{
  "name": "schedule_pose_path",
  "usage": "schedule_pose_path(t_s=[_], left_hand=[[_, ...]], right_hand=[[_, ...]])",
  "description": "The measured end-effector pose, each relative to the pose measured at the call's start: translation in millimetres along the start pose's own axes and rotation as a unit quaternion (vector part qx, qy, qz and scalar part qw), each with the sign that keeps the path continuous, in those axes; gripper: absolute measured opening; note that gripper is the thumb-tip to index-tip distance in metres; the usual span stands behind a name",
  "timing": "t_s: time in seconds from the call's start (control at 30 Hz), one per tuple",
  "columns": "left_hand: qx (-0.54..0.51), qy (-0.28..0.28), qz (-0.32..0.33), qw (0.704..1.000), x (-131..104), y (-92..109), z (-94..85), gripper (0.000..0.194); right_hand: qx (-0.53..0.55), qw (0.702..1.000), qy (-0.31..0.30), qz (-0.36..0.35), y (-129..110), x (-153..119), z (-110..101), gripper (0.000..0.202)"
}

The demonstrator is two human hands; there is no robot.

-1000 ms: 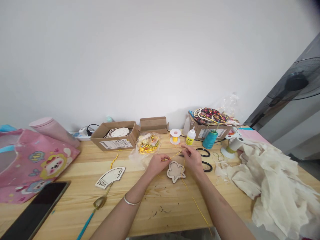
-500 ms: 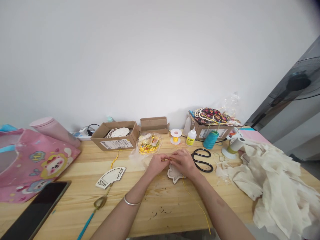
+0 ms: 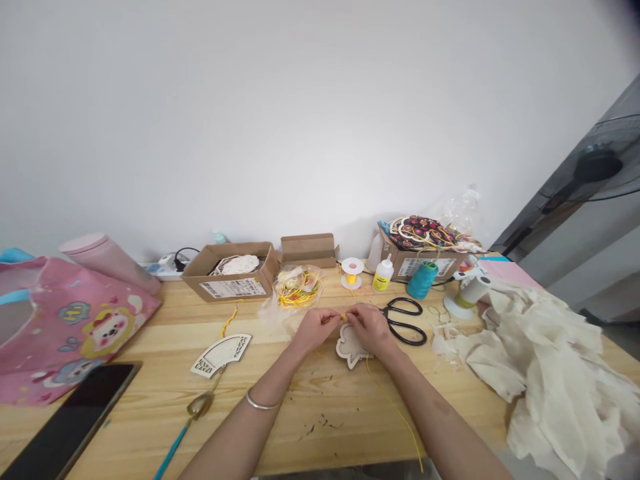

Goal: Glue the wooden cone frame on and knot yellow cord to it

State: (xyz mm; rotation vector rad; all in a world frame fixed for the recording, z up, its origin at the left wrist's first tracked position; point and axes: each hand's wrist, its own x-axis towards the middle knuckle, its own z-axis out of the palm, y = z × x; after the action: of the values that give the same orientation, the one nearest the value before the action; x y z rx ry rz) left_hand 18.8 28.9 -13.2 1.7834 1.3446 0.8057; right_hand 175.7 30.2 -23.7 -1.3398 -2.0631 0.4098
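Between my two hands runs a yellow cord (image 3: pixel 343 318), pinched at both sides. My left hand (image 3: pixel 319 327) is closed on it, fingertips pointing right. Closed around the same cord, my right hand (image 3: pixel 371 327) faces it from the right. Just beneath the right fingers lies a pale, flower-shaped wooden piece (image 3: pixel 350 348), partly covered by that hand. A loose yellow cord end trails from under my right hand toward the table's front edge. Black-handled scissors (image 3: pixel 407 323) lie right beside my right hand, their blades hidden.
A fan-shaped wooden piece (image 3: pixel 221 355) with a teal tassel (image 3: pixel 173 447) lies left, near a phone (image 3: pixel 75 420). Behind stand a cardboard box (image 3: pixel 230 288), a yellow cord spool (image 3: pixel 351 273), a glue bottle (image 3: pixel 383 275) and teal thread (image 3: pixel 423 280). Cream cloth (image 3: pixel 550 360) covers the right side.
My fingertips have shifted slightly on the yellow cord, and the right fingers are more bunched. A little more of the flower-shaped piece shows below them.
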Motion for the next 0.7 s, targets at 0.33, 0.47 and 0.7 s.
schedule_pose_path(t_s=[0.33, 0.47, 0.7], left_hand=[[-0.007, -0.004, -0.009, 1.0, -0.3, -0.2, 1.8, 0.03], [-0.016, 0.016, -0.021, 1.0, 1.0, -2.3, 4.3, 0.025], [-0.123, 0.061, -0.04, 0.99, 3.0, -4.5, 4.8, 0.02]], right_hand=[[-0.039, 0.999, -0.013, 0.022, -8.7, -2.2, -7.1, 0.013], [-0.04, 0.999, 0.006, -0.01, -9.0, -1.9, -7.2, 0.012], [0.005, 1.0, 0.017, -0.013, -4.7, -0.8, -2.5, 0.012]])
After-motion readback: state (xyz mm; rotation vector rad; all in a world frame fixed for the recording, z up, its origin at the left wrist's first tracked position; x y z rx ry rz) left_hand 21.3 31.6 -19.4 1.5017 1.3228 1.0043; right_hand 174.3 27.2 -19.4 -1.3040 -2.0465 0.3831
